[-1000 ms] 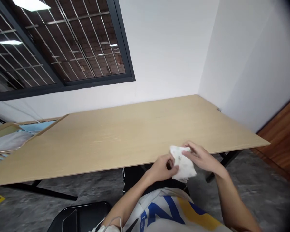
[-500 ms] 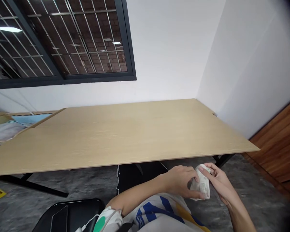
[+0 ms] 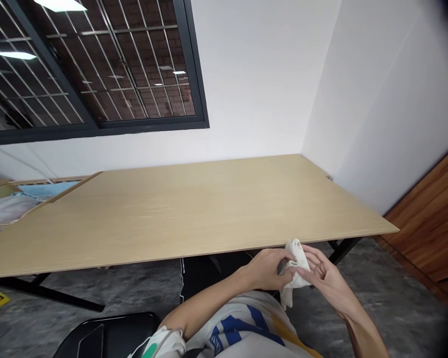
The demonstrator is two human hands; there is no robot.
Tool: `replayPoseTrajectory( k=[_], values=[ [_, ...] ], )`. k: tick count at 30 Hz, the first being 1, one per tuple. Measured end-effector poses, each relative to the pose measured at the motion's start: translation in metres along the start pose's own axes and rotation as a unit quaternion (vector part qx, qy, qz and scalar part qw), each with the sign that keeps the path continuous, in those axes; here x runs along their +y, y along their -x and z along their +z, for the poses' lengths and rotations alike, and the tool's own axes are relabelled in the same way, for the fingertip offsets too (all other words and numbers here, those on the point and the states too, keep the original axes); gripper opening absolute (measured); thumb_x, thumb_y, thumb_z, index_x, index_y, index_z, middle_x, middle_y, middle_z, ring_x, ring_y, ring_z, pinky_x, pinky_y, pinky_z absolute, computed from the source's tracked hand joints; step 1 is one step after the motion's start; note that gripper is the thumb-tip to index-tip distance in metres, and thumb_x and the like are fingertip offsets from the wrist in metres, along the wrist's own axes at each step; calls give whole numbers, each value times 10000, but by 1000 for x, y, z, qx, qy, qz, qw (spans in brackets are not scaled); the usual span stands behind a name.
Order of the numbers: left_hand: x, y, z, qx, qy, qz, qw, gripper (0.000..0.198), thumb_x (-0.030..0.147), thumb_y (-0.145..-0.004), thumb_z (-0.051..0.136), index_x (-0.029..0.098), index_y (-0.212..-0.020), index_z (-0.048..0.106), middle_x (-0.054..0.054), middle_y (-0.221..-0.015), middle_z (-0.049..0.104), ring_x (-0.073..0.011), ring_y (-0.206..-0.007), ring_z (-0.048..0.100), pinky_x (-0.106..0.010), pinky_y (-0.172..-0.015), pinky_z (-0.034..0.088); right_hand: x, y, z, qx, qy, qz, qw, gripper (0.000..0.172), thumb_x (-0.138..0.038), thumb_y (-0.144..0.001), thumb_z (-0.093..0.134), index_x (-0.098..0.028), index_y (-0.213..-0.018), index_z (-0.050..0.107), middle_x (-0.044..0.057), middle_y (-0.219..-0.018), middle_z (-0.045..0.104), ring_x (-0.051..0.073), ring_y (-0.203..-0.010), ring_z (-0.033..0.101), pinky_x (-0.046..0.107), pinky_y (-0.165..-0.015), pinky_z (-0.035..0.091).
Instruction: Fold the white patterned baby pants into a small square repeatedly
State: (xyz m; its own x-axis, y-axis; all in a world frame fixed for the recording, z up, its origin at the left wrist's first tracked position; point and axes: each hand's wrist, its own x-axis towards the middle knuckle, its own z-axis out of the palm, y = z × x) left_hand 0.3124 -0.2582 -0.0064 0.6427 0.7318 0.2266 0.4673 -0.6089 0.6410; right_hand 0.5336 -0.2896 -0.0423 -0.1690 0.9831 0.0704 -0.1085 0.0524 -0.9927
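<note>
A small crumpled white cloth hangs between both my hands, just below the front edge of a light wooden table. My left hand pinches the cloth from the left with closed fingers. My right hand holds its right side, thumb and forefinger on the fabric and the other fingers loosely spread. A tail of the cloth dangles toward my lap.
A cardboard box with pale contents sits at the table's left end. A black chair is at the lower left. White walls meet at the table's far right corner; a barred window is above. Grey floor lies beneath.
Both hands dropped with the cloth from the table's edge to below it, then rose slightly toward the edge. The cloth went from a folded wad to a looser, dangling shape.
</note>
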Motion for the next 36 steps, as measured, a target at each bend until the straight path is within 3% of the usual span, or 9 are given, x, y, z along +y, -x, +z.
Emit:
replayPoseTrajectory(
  k=[6,11,15,17,22,26,32,36],
  values=[
    [-7,0,7,2,13,23,1000,278,292,-981,591,195,-1219,695,-96,-1147,783,-233,-1010,750,-338,-930,556,2,-2,9,3,147,-55,988,508,-552,-885,764,-295,-1319,698,130,-1274,700,300,-1162,700,398,-916,623],
    [-22,3,1,32,23,37,999,274,352,-1051,515,202,-1218,675,-107,-1189,758,-232,-1110,710,-359,-1002,537,12,-9,-17,17,305,-125,944,428,-527,-991,607,-291,-1324,738,100,-1114,669,234,-946,702,295,-652,579],
    [-36,16,-41,159,23,-8,987,264,369,-1072,485,212,-1071,697,-86,-1074,728,-208,-1052,672,-338,-983,525,6,-9,-54,108,384,-185,898,373,-498,-991,605,-285,-1249,771,91,-1050,704,235,-863,696,310,-626,547],
    [-35,23,-67,186,28,-7,982,261,377,-1072,500,216,-1049,705,-78,-1061,709,-204,-1056,657,-335,-993,518,-2,-8,-59,120,387,-198,893,355,-485,-983,624,-287,-1244,763,90,-1065,723,240,-846,700,325,-630,552],
    [-21,36,-110,199,5,17,980,275,367,-1085,487,233,-1104,727,-72,-1083,710,-202,-1084,657,-329,-1010,514,-28,-21,-30,79,367,-279,884,211,-386,-991,653,-303,-1155,755,81,-1109,765,287,-1002,730,413,-870,584],
    [-16,44,-139,260,-69,25,963,258,320,-1089,479,231,-1121,719,-59,-1042,715,-188,-1005,674,-309,-929,533,-56,-43,-8,47,364,-353,861,165,-306,-993,670,-296,-1141,740,69,-1029,770,263,-901,742,379,-759,591],
    [-1,59,-198,318,-212,67,922,216,240,-1066,526,229,-1202,693,-46,-1007,718,-168,-913,674,-299,-837,540,-109,-83,10,-21,389,-481,786,287,-170,-1011,628,-279,-1277,634,75,-1117,758,251,-1014,746,407,-883,622],
    [16,69,-236,354,-302,104,879,220,203,-1016,615,232,-1232,639,-26,-991,711,-160,-857,660,-307,-819,546,-140,-111,24,-80,426,-525,732,250,-122,-1029,552,-250,-1223,645,122,-1259,701,257,-1134,710,430,-945,618]
  ],
)
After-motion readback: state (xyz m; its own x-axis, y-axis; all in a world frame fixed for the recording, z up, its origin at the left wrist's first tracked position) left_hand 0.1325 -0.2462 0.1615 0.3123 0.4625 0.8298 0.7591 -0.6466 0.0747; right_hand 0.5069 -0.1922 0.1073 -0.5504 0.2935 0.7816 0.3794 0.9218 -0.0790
